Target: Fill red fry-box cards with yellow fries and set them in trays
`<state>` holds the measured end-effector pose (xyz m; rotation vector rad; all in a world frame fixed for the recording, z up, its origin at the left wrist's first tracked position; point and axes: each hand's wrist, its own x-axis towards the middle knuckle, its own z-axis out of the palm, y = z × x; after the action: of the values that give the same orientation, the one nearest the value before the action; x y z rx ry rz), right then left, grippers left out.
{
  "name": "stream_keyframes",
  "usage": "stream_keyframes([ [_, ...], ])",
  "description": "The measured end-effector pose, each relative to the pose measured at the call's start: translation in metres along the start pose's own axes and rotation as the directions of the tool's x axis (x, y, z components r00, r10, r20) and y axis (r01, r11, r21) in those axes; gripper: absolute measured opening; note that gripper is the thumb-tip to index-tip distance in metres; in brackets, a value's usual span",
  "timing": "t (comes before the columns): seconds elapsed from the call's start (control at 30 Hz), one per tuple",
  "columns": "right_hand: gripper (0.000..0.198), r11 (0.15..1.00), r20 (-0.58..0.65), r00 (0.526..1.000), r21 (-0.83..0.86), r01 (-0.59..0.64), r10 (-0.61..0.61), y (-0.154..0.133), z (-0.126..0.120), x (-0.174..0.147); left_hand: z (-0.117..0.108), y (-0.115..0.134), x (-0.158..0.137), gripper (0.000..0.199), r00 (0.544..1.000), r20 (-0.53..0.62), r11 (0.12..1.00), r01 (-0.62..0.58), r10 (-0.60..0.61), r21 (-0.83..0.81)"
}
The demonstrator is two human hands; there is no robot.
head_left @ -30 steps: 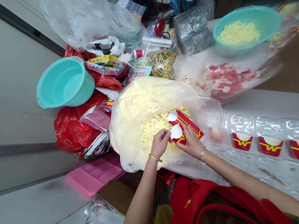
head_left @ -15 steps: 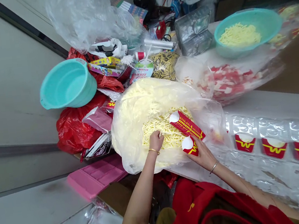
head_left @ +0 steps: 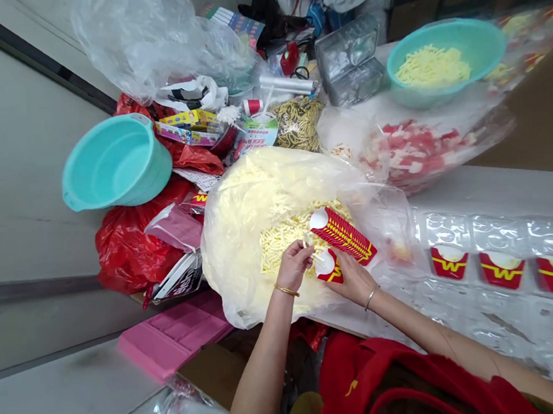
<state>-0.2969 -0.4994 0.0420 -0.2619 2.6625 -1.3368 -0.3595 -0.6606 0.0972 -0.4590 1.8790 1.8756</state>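
Observation:
My left hand (head_left: 294, 266) is pinched around a few pale yellow fry-shaped sticks (head_left: 307, 245), close to the mouth of a small carton. That red and yellow fries carton (head_left: 332, 271) is in the grip of my right hand (head_left: 354, 279), its white inside facing up and left. Behind it, a nested stack of the same cartons (head_left: 343, 234) lies on loose fry sticks (head_left: 277, 242). The sticks fill a large, wide-open clear plastic bag (head_left: 233, 239). Some of my left fingertips are hidden behind the others.
A row of cartons in clear blister packaging (head_left: 503, 268) lies at the right. Behind are a bag of red and white pieces (head_left: 415, 146) and a turquoise basin of sticks (head_left: 482, 51). Another turquoise basin (head_left: 117, 163) rests on red bags (head_left: 132, 245) at left, above a pink tray (head_left: 181, 333).
My left hand has come up from the loose sticks toward the carton, with a few sticks in its fingers. My right hand has brought the carton leftward to meet it.

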Motion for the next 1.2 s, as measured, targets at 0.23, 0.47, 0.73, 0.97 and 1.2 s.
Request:
stream_keyframes([
  [0.23, 0.069, 0.996, -0.053, 0.998, -0.079, 0.033, -0.037, -0.006, 0.001, 0.005, 0.011, -0.011, -0.015, 0.008, 0.958, 0.02, 0.717, -0.227, 0.285, 0.659],
  [0.47, 0.068, 0.978, -0.007, 0.993, -0.175, 0.114, -0.116, -0.002, -0.011, -0.005, 0.025, -0.008, -0.025, 0.007, 0.952, 0.094, 0.716, -0.282, 0.291, 0.638],
  [0.73, 0.07, 0.992, -0.03, 0.994, -0.061, 0.108, -0.109, 0.012, -0.002, -0.016, 0.028, -0.024, -0.041, 0.019, 0.924, 0.239, 0.704, -0.383, 0.299, 0.598],
  [0.97, 0.068, 0.984, -0.064, 0.982, -0.004, 0.179, -0.178, 0.011, 0.004, -0.018, 0.05, -0.034, -0.048, 0.017, 0.918, 0.043, 0.612, -0.297, 0.394, 0.733],
  [1.2, 0.076, 0.994, -0.124, 0.986, -0.018, 0.112, -0.113, 0.024, -0.004, -0.012, -0.016, -0.006, 0.016, 0.038, 0.858, -0.358, 0.513, 0.133, 0.369, 0.848],
])
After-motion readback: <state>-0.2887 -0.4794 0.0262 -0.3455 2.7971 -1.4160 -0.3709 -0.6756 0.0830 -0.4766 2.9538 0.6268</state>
